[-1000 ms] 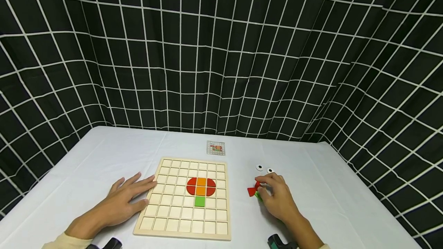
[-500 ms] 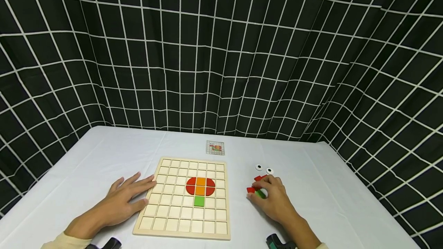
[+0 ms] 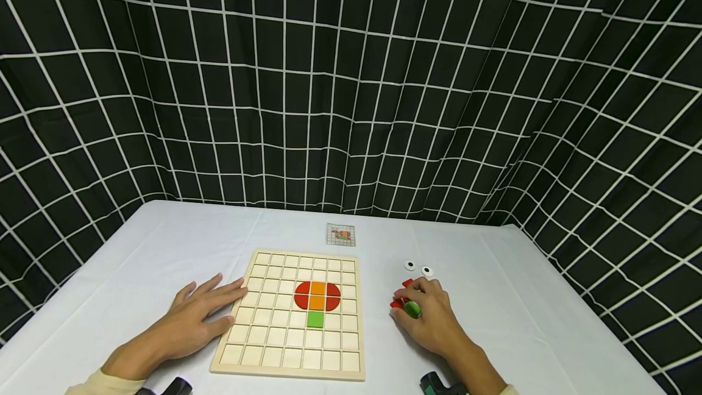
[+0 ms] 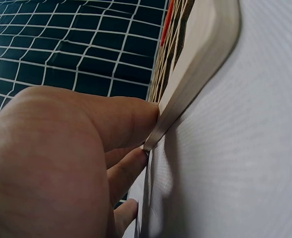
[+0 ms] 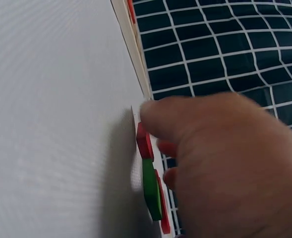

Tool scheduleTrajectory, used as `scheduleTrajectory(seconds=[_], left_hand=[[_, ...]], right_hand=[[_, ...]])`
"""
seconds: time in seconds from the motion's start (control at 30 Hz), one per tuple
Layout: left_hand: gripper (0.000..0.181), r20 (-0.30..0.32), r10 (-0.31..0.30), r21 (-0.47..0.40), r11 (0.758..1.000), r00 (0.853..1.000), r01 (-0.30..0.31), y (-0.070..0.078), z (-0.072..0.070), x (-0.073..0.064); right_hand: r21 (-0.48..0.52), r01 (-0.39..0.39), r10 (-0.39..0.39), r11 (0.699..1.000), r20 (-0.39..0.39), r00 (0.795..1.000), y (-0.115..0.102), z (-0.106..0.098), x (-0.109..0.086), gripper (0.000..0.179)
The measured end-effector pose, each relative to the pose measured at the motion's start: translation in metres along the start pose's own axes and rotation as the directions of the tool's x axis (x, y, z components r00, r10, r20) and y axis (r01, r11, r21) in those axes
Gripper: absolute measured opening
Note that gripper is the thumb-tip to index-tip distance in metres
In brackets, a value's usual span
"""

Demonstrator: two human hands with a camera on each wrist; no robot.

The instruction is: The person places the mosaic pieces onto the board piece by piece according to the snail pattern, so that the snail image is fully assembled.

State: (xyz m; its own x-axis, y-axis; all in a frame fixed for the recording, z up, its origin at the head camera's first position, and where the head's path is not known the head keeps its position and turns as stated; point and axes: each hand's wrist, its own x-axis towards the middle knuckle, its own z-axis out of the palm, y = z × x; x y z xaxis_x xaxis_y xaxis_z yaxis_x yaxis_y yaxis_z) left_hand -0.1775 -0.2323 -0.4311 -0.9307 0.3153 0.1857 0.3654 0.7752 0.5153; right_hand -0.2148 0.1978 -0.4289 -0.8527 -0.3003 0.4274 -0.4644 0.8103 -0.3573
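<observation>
My left hand (image 3: 189, 328) lies with fingers spread at the left edge of a wooden grid board (image 3: 290, 346); in the left wrist view its thumb (image 4: 131, 121) touches the rim. Red rounded tiles (image 3: 302, 302), orange tiles (image 3: 317, 303) and a green square tile (image 3: 315, 319) form a shape on the board. To the right, my right hand (image 3: 430, 316) bends its thumb and fingers around a red tile (image 5: 144, 141) and a green round-edged tile (image 5: 150, 191). Another red tile (image 3: 407, 283) shows just beyond the fingers. Whether it pinches a tile I cannot tell.
Two white eye discs (image 3: 409, 266) with black dots lie beyond the right hand. A small picture card (image 3: 340, 234) with a coloured grid figure lies behind the board. A black grid-lined curtain (image 3: 351, 108) surrounds the white tabletop (image 3: 181, 236). Dark devices (image 3: 439, 384) sit by both wrists.
My right hand has shifted slightly left and nearer, its thumb moving out around the red and green tiles. The green tile is now seen more fully. My left hand stays at the board.
</observation>
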Motion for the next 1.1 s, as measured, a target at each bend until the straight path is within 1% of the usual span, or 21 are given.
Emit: scheduleTrajectory(seconds=[0.07,0.17,0.23,0.3,0.37,0.5,0.57,0.67,0.93,1.0,1.1], left_hand=[[0.044,-0.002,0.003,-0.001,1.000,1.000,-0.003,-0.0003,0.0003,-0.0003],[0.043,-0.005,0.007,0.000,1.000,1.000,-0.007,-0.0009,0.0008,-0.0006],[0.043,-0.007,0.009,0.002,1.000,1.000,-0.009,-0.0013,0.0012,-0.0008],[0.043,-0.010,0.012,0.002,1.000,1.000,-0.012,-0.0017,0.0016,-0.0009],[0.043,-0.014,0.017,0.000,1.000,1.000,-0.017,-0.0020,0.0020,-0.0012],[0.043,-0.015,0.023,-0.002,1.000,1.000,-0.023,-0.0020,0.0019,-0.0016],[0.043,-0.014,0.022,-0.002,1.000,1.000,-0.022,-0.0016,0.0014,-0.0015],[0.043,-0.012,0.020,-0.003,1.000,1.000,-0.020,-0.0011,0.0008,-0.0011],[0.043,-0.008,0.015,0.000,1.000,1.000,-0.015,-0.0001,0.0001,-0.0006],[0.043,-0.009,0.015,0.001,1.000,1.000,-0.015,0.0001,-0.0001,-0.0007],[0.043,-0.008,0.017,0.001,1.000,1.000,-0.017,0.0002,-0.0003,-0.0008]], right_hand=[[-0.019,0.000,0.000,1.000,0.010,1.000,-0.0004,0.0002,0.0001,0.016],[-0.023,0.034,-0.033,0.999,0.025,0.999,-0.0007,0.0003,-0.0004,0.015],[-0.006,0.067,-0.066,0.998,0.029,0.997,-0.0008,0.0004,-0.0006,0.017],[0.013,0.078,-0.078,0.997,0.033,0.996,-0.0011,0.0008,-0.0008,0.019],[0.020,0.053,-0.054,0.998,0.039,0.998,-0.0019,0.0012,-0.0007,0.021],[0.006,-0.031,0.031,1.000,0.065,0.997,-0.0046,0.0010,0.0001,0.022],[-0.005,-0.049,0.049,0.999,0.076,0.996,-0.0053,0.0010,0.0007,0.019],[0.001,-0.040,0.040,0.999,0.086,0.995,-0.0050,0.0016,0.0010,0.014],[0.036,0.070,-0.072,0.997,0.071,0.995,-0.0037,0.0019,0.0004,0.015],[0.042,0.067,-0.069,0.997,0.073,0.995,-0.0044,0.0016,0.0003,0.016],[0.050,0.012,-0.017,0.999,0.096,0.995,-0.0068,0.0011,0.0008,0.017]])
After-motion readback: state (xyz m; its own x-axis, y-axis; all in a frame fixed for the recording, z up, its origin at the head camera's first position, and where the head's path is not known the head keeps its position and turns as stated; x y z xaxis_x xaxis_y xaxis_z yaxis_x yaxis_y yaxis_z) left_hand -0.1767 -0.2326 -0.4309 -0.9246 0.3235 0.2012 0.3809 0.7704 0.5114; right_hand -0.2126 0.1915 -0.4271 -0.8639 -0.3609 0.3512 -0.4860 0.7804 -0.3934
